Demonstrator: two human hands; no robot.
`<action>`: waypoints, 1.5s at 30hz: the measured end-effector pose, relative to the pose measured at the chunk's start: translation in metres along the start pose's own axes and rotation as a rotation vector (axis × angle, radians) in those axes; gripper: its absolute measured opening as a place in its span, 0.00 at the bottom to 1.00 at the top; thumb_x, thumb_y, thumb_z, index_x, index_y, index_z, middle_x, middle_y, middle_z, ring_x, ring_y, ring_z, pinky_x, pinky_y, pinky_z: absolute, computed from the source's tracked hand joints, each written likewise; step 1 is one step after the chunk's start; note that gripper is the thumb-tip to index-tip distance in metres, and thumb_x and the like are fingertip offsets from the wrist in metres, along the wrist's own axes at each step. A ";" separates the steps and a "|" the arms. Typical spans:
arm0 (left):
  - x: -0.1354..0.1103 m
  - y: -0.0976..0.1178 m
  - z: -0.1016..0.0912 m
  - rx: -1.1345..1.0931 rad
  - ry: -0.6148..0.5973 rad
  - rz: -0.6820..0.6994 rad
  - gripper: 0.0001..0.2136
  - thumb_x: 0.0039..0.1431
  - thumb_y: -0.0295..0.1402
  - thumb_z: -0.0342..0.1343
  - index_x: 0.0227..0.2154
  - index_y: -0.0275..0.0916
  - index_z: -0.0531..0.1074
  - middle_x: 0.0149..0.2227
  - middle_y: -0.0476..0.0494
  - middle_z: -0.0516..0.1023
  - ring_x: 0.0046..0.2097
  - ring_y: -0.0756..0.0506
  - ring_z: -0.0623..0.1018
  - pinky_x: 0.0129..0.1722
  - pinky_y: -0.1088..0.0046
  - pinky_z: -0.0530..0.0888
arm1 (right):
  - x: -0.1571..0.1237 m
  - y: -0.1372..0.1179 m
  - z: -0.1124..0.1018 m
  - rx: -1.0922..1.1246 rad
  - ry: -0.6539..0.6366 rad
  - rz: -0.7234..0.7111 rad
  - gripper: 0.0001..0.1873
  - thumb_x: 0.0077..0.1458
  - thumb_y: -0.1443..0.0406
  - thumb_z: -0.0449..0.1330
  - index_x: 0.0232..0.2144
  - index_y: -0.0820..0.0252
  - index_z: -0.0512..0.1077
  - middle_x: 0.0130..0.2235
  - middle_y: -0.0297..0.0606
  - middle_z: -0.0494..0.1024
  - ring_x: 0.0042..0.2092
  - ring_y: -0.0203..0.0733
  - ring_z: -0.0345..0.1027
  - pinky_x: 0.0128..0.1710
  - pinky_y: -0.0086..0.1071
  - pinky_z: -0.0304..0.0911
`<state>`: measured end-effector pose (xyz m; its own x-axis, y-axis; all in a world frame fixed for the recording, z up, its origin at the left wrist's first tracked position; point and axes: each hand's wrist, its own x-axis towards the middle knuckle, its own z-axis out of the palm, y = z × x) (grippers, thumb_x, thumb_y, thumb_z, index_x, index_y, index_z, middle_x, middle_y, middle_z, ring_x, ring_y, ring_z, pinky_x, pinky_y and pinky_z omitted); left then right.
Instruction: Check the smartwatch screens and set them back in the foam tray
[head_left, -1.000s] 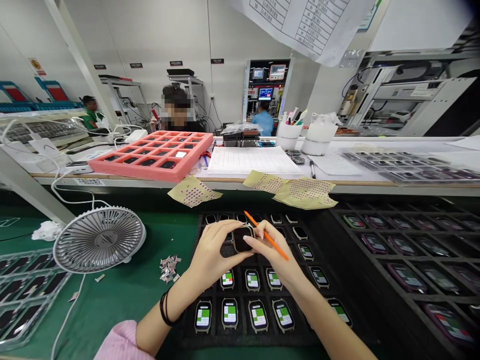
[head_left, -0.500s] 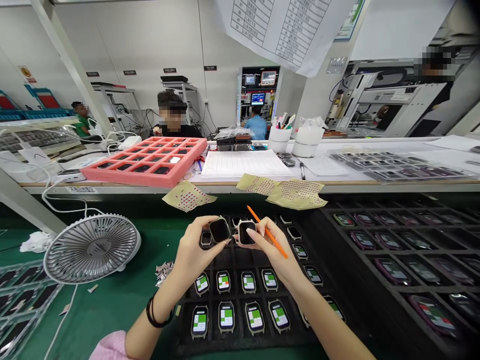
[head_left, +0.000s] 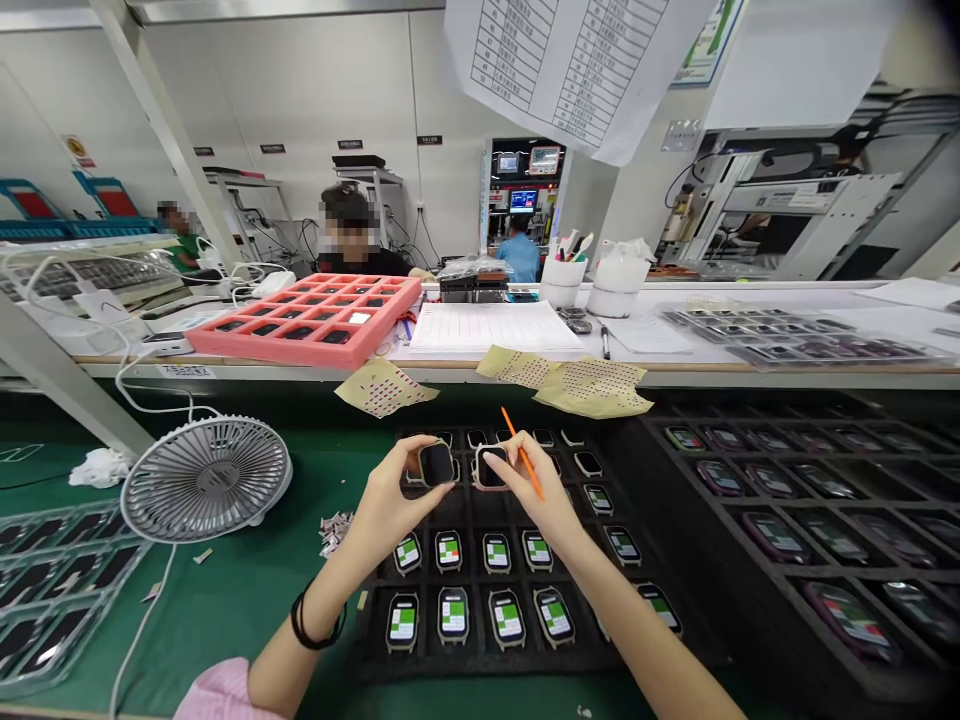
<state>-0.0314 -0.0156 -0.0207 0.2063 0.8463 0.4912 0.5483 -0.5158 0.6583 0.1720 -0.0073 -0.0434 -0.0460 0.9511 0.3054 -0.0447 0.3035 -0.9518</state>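
Note:
Between thumb and fingers, my left hand [head_left: 395, 480] grips a watch case with a dark screen [head_left: 436, 464]. My right hand [head_left: 534, 478] pinches a second dark-screened watch case [head_left: 491, 467], its thumb on the face. An orange stick [head_left: 523, 452] with a pointed tip is also tucked in the right hand's fingers, pointing up and away. Both watches hang side by side above a black compartment tray [head_left: 480, 668]. Several watches with lit green-and-white screens, such as a lit watch [head_left: 507, 619], lie in its near rows. My hands partly hide the far rows.
To the left stand a grey fan [head_left: 214, 480] and a clear tray of dark screens [head_left: 45, 590]. Another black tray of watches [head_left: 780, 540] lies right. On the shelf are a pink foam tray [head_left: 300, 330] and papers [head_left: 495, 328]. Yellow sticker sheets [head_left: 592, 386] overhang its edge. A person sits opposite.
The orange stick has turned steeper in my right hand. Both watches stay held close together, and the view has shifted slightly. The person at the far right is out of view.

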 end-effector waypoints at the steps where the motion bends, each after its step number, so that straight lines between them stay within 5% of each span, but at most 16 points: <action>1: -0.002 -0.009 -0.001 0.002 -0.031 -0.031 0.19 0.53 0.32 0.59 0.48 0.42 0.65 0.40 0.47 0.75 0.37 0.47 0.75 0.40 0.70 0.74 | 0.003 0.009 0.000 -0.054 0.000 0.000 0.19 0.53 0.53 0.59 0.25 0.54 0.54 0.28 0.29 0.62 0.30 0.37 0.61 0.32 0.33 0.65; 5: -0.014 -0.050 -0.002 0.025 -0.173 -0.129 0.18 0.52 0.32 0.59 0.46 0.41 0.65 0.38 0.47 0.75 0.36 0.47 0.75 0.39 0.69 0.73 | 0.017 0.050 0.008 -0.271 -0.093 0.049 0.16 0.57 0.54 0.52 0.24 0.54 0.53 0.26 0.29 0.61 0.28 0.37 0.60 0.29 0.31 0.63; 10: -0.029 -0.093 0.005 0.124 -0.281 -0.182 0.18 0.51 0.33 0.60 0.46 0.40 0.65 0.39 0.45 0.75 0.37 0.45 0.75 0.38 0.69 0.72 | 0.026 0.086 0.035 -0.368 -0.222 0.122 0.13 0.49 0.63 0.58 0.22 0.55 0.55 0.23 0.26 0.60 0.25 0.35 0.58 0.25 0.29 0.60; 14: -0.037 -0.112 0.012 0.272 -0.339 -0.088 0.18 0.55 0.38 0.59 0.47 0.41 0.68 0.48 0.42 0.74 0.49 0.40 0.72 0.48 0.61 0.68 | 0.021 0.089 0.049 -0.480 -0.317 0.148 0.14 0.45 0.70 0.58 0.20 0.55 0.55 0.20 0.24 0.61 0.23 0.34 0.59 0.25 0.28 0.58; 17: -0.037 -0.115 0.010 0.350 -0.424 -0.017 0.16 0.60 0.42 0.54 0.48 0.44 0.69 0.52 0.42 0.72 0.54 0.38 0.69 0.52 0.57 0.64 | 0.015 0.078 0.036 -0.562 -0.353 0.127 0.12 0.46 0.69 0.60 0.21 0.55 0.58 0.21 0.26 0.66 0.25 0.35 0.63 0.28 0.28 0.59; 23: -0.013 -0.085 0.024 0.337 -0.415 0.038 0.15 0.63 0.40 0.49 0.49 0.42 0.68 0.52 0.40 0.70 0.53 0.40 0.70 0.50 0.60 0.66 | 0.007 0.052 -0.056 -0.868 -0.100 0.143 0.08 0.58 0.60 0.52 0.29 0.56 0.62 0.31 0.38 0.75 0.33 0.42 0.71 0.36 0.32 0.61; 28: 0.016 -0.026 0.091 0.302 -0.600 0.301 0.11 0.63 0.36 0.50 0.46 0.41 0.69 0.48 0.42 0.73 0.51 0.42 0.71 0.50 0.63 0.65 | -0.009 0.052 -0.125 -1.163 0.119 0.291 0.06 0.60 0.68 0.49 0.32 0.62 0.64 0.35 0.53 0.75 0.36 0.52 0.73 0.32 0.35 0.57; 31: 0.028 0.002 0.141 0.365 -0.718 0.365 0.11 0.61 0.35 0.52 0.45 0.39 0.69 0.48 0.41 0.72 0.51 0.41 0.71 0.51 0.62 0.65 | -0.017 0.061 -0.138 -1.221 0.148 0.362 0.08 0.60 0.71 0.47 0.33 0.66 0.66 0.35 0.57 0.76 0.36 0.53 0.73 0.32 0.34 0.56; 35: 0.044 0.012 0.186 0.416 -0.737 0.287 0.14 0.55 0.33 0.57 0.44 0.33 0.70 0.49 0.34 0.70 0.52 0.35 0.69 0.48 0.58 0.67 | -0.019 0.075 -0.143 -1.181 0.150 0.400 0.08 0.59 0.72 0.48 0.34 0.65 0.67 0.37 0.54 0.77 0.36 0.49 0.74 0.33 0.33 0.57; 41: 0.067 0.000 0.205 0.356 -0.803 0.167 0.19 0.39 0.35 0.68 0.35 0.35 0.72 0.45 0.36 0.69 0.49 0.33 0.70 0.43 0.61 0.70 | -0.013 0.087 -0.159 -0.987 0.207 0.366 0.08 0.57 0.71 0.49 0.30 0.60 0.67 0.35 0.45 0.78 0.38 0.46 0.73 0.35 0.32 0.60; 45: 0.067 -0.006 0.208 0.231 -0.774 0.100 0.19 0.34 0.32 0.69 0.32 0.37 0.70 0.44 0.37 0.69 0.49 0.33 0.69 0.44 0.60 0.70 | -0.009 0.096 -0.164 -0.787 0.238 0.345 0.09 0.56 0.67 0.49 0.26 0.57 0.67 0.25 0.36 0.74 0.30 0.43 0.73 0.27 0.31 0.61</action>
<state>0.1479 0.0719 -0.1109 0.7186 0.6938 -0.0477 0.6334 -0.6247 0.4568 0.3320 0.0229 -0.1424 0.2821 0.9570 0.0680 0.6359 -0.1335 -0.7601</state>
